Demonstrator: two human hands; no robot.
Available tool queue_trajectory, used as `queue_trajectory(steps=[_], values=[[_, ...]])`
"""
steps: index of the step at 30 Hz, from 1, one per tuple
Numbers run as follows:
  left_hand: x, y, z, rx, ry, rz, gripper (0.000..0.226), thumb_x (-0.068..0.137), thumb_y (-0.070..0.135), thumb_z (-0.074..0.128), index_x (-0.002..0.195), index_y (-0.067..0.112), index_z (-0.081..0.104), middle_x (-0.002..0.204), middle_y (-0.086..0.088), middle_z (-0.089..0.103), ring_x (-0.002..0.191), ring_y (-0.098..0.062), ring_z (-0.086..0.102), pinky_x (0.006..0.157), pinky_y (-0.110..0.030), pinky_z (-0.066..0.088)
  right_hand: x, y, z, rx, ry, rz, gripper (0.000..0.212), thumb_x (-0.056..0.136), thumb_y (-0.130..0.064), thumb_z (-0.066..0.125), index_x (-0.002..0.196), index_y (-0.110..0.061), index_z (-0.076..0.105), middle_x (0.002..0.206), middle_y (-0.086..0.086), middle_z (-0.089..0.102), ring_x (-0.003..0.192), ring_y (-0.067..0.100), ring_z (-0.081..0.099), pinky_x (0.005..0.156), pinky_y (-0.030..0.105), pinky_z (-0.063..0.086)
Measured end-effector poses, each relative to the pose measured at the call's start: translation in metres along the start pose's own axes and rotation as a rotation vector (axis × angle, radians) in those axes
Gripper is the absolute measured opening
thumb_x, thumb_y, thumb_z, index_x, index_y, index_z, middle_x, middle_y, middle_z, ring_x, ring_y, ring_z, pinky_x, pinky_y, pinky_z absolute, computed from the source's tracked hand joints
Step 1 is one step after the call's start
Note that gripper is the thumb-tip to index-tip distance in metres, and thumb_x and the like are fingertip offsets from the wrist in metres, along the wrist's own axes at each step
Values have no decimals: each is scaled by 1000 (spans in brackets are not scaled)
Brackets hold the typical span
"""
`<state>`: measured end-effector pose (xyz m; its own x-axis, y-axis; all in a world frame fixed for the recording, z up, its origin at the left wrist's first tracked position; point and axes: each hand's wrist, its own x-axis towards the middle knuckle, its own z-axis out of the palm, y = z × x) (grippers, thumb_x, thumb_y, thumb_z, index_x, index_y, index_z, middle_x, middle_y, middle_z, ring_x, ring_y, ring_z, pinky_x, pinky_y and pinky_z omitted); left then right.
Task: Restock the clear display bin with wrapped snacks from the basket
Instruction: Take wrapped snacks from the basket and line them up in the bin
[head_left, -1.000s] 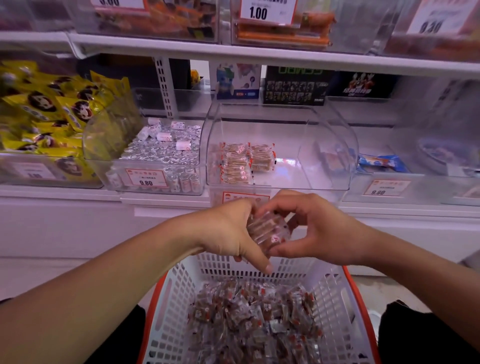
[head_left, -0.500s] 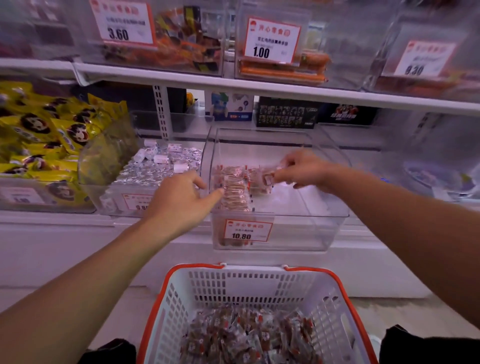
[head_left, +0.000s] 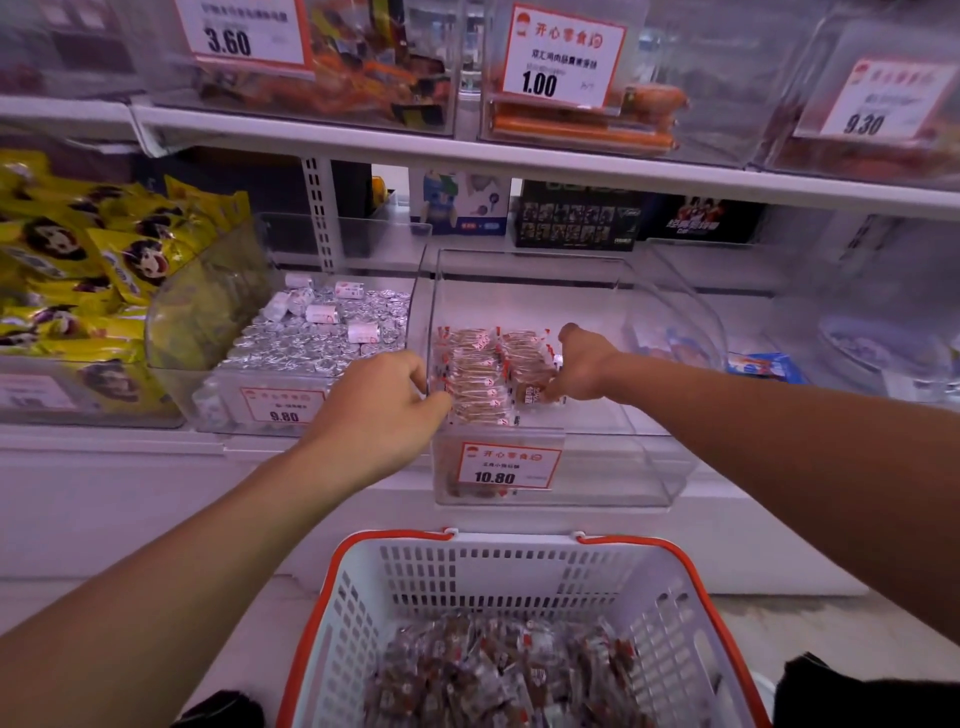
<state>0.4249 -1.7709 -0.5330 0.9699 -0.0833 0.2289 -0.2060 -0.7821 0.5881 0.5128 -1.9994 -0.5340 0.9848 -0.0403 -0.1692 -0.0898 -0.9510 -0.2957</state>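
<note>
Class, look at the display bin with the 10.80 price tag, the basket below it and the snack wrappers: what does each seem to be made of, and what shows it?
Display bin: clear, glossy hard plastic, probably acrylic; the shelf shows through its walls.
Basket: white moulded plastic with slotted walls and an orange rim.
Snack wrappers: thin, shiny, see-through film, likely plastic; the brown snack shows inside.

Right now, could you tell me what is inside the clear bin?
The bin holds two short rows of wrapped snacks at its left; the right hand covers the second row's end. The rest is bare.
</note>
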Motion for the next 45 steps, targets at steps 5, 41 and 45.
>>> queue_trajectory(steps=[5,41,45], values=[[1,1,1,-11,3,-14,18,89,26,65,76,16,59,59,-1,58,57,-19,55,62,-33,50,-2,-20,4,-98,-50,-66,20,86,-13,70,103,-4,66,95,8,62,85,20,59,71,25,48],[-223,-134,300,-173,-821,-1009,90,88,65,59,153,9,32,156,-14,39,136,-38,44,109,-42,41,-179,157,372,540,-559,434,105,59,-51,90,141,-10,39,133,9,60,121,27,57,103,41,47],[-212,-137,312,-69,-633,-966,61,92,56,61,124,4,63,115,-15,67,100,-32,64,86,-36,51,-173,138,381,270,-592,438,122,60,-86,63,151,-13,28,154,18,33,139,40,36,111,49,38]])
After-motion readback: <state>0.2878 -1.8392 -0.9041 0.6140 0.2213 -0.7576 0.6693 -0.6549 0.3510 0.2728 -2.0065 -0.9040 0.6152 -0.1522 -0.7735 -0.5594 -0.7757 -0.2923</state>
